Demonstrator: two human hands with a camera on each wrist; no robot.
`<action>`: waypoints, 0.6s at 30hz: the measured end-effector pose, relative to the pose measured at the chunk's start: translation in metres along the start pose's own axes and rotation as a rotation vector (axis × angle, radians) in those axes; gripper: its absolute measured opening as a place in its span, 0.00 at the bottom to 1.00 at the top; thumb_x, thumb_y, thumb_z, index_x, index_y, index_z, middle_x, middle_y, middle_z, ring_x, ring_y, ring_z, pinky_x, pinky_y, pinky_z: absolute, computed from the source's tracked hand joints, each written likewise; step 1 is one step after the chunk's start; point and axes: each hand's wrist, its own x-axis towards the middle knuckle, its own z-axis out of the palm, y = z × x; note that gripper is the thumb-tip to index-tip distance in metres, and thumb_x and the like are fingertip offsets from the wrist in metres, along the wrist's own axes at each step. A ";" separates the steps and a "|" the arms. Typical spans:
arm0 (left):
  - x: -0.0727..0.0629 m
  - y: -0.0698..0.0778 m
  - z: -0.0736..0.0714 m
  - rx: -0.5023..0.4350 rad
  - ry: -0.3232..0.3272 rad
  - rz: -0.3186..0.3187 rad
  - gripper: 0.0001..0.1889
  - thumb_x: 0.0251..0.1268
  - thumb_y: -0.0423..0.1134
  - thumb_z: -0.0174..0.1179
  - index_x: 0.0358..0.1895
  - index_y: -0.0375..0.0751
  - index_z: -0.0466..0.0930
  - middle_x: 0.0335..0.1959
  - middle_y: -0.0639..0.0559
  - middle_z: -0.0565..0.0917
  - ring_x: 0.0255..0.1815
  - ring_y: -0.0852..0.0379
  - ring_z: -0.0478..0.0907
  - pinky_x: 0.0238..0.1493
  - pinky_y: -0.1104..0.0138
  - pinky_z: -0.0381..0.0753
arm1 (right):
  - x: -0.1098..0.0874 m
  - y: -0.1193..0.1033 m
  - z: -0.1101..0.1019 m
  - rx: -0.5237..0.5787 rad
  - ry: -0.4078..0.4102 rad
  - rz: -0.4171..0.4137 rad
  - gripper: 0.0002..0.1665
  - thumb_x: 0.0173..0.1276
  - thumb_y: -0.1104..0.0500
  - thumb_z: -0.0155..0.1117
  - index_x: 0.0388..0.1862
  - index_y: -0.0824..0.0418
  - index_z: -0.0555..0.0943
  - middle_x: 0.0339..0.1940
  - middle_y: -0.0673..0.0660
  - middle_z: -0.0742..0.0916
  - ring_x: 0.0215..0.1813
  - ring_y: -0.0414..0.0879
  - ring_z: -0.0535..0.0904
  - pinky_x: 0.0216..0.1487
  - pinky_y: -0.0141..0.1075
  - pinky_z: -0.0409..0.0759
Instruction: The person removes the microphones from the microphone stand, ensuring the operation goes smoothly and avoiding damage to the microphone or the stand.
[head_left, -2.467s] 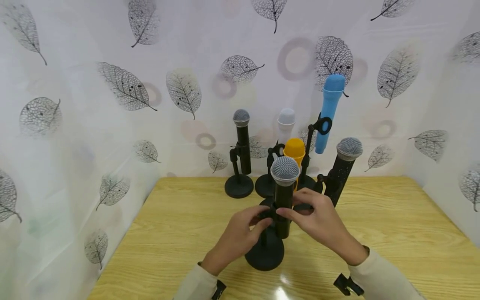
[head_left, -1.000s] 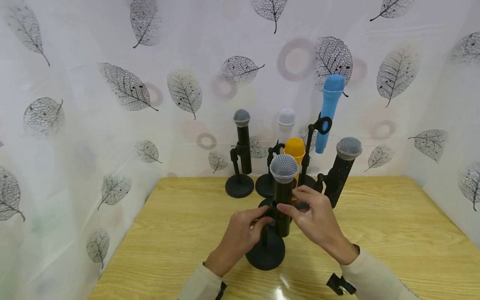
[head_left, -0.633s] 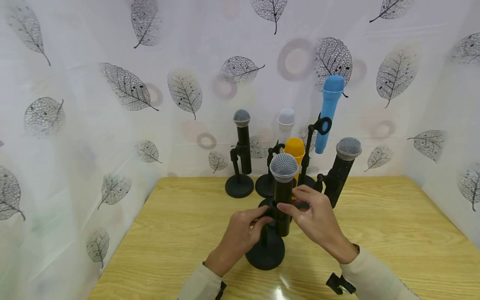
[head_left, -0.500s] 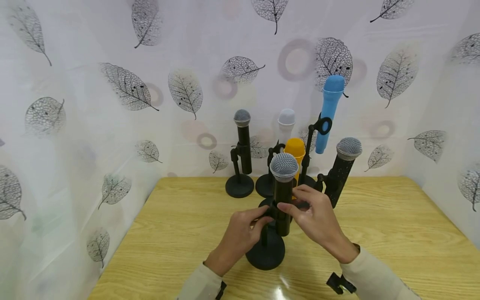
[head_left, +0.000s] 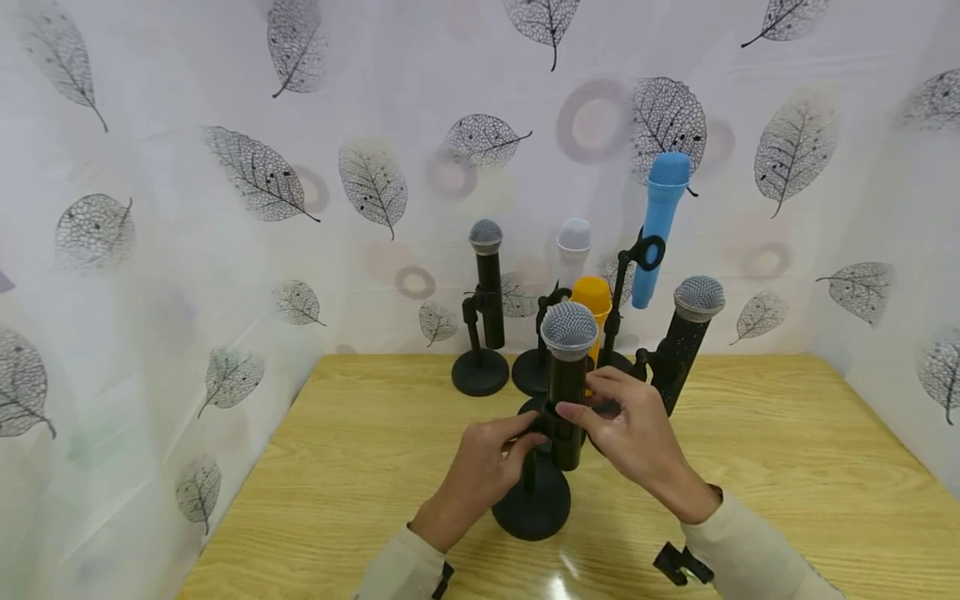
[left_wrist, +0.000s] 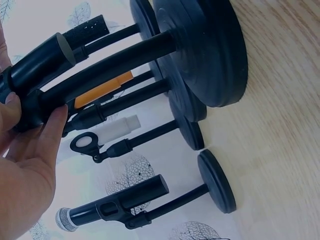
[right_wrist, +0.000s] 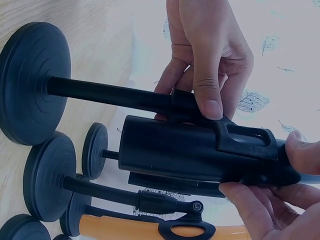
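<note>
Behind the front microphone (head_left: 567,387) and off to both sides of it spreads a pale backdrop (head_left: 480,58) printed with skeleton leaves. Beneath it lies the wood-grained table (head_left: 352,467). Two cream sleeves (head_left: 761,546) reach in from the near side of the microphone, one to its left and one to its right.

The front stand (head_left: 531,504) has its round black base on the table, just below the microphone and a little left. The microphone itself sits in the stand's clip (right_wrist: 250,141), silver grille uppermost.

The left hand (head_left: 487,458) is on the microphone's left side, thumb and fingers clamped on the front stand's top joint, close by the clip. The right hand (head_left: 633,429) is on its right, thumb and fingers pinching the microphone's dark body beside the clip.

Other microphones stand around that one, each on its own black stand. A blue microphone (head_left: 660,221) leans behind it to the right, held highest of all. A speckled black microphone (head_left: 682,346) tilts nearer on its right. A slim black microphone (head_left: 489,292) is behind it to the left. An orange microphone (head_left: 594,298) is right behind it, partly covered, and a white microphone (head_left: 573,250) shows farther back.
</note>
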 end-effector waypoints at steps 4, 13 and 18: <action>0.000 0.001 0.000 0.006 0.005 -0.007 0.13 0.70 0.34 0.64 0.56 0.40 0.86 0.47 0.50 0.89 0.43 0.63 0.86 0.40 0.77 0.83 | 0.000 0.001 -0.002 0.009 -0.035 0.008 0.11 0.64 0.58 0.76 0.42 0.62 0.88 0.40 0.50 0.86 0.32 0.38 0.84 0.33 0.34 0.85; -0.001 -0.001 0.003 0.009 0.026 -0.003 0.13 0.70 0.35 0.65 0.55 0.41 0.86 0.47 0.51 0.89 0.42 0.62 0.86 0.39 0.76 0.83 | -0.001 0.006 -0.005 0.017 0.013 -0.090 0.18 0.56 0.62 0.82 0.46 0.60 0.88 0.39 0.48 0.88 0.34 0.40 0.84 0.33 0.35 0.85; -0.001 -0.001 0.004 0.011 0.026 -0.001 0.14 0.70 0.35 0.65 0.56 0.40 0.86 0.47 0.50 0.89 0.43 0.62 0.86 0.40 0.76 0.83 | -0.001 0.003 -0.002 0.031 0.041 -0.107 0.17 0.55 0.67 0.81 0.45 0.63 0.88 0.37 0.49 0.87 0.35 0.40 0.84 0.33 0.34 0.85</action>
